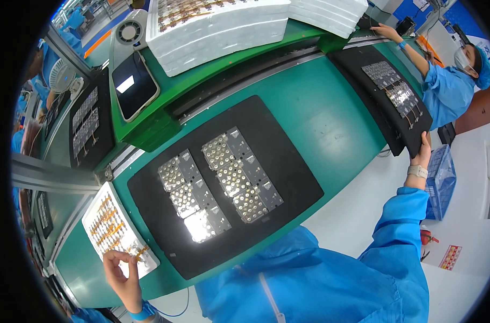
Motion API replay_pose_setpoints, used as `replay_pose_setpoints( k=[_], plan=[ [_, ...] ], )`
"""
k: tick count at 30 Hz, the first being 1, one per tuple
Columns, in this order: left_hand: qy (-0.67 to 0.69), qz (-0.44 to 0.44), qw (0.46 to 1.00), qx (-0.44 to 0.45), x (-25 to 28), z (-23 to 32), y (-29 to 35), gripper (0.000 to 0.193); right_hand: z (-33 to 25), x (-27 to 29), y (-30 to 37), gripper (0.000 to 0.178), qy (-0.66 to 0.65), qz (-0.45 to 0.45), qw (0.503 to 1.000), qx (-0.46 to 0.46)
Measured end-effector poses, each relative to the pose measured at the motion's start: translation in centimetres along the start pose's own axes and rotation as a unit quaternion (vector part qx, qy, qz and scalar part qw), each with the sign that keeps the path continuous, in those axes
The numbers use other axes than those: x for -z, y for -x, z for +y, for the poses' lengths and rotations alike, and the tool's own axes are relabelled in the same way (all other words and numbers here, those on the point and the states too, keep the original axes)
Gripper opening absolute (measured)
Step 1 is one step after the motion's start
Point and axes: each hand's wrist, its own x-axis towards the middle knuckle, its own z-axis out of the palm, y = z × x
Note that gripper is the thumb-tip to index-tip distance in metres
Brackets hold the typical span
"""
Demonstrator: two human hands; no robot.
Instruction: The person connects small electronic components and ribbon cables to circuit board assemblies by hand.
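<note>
My left hand (124,274) is at the near end of a white tray (150,265) that carries rows of small parts with orange strips (109,230). Thumb and forefinger pinch one small orange flex strip (141,252) at that end. Stretched far out to the right, my right hand (423,152) grips the near corner of a black mat (387,116), which lies on another such mat. Circuit boards (401,99) with thin strips hanging off one side rest on it. Before me lies a black mat (272,129) bearing two board panels (194,196) (242,175) covered with round metal discs.
White foam trays (223,37) are stacked on a green shelf (202,81) behind the mat. A phone (133,89) and a small fan (130,33) sit on its left end. At the far right a masked co-worker (452,81) reaches over the green bench (325,113). A blue crate (441,183) stands beyond my right arm.
</note>
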Motion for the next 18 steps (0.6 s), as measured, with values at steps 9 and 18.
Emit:
replay_pose_setpoints(
  k=[9, 18],
  plan=[
    [-0.017, -0.073, 0.989, -0.126, -4.2, 4.8, 0.7, 0.027, -3.2, 1.0, -0.1, 0.061, 0.727, 0.114, 0.654, 0.175],
    [-0.009, -0.176, 0.898, -0.403, -10.4, 11.1, -1.4, 0.016, 4.8, -29.3, 26.3, 0.053, 0.157, -0.583, 0.639, -0.477]
  ],
)
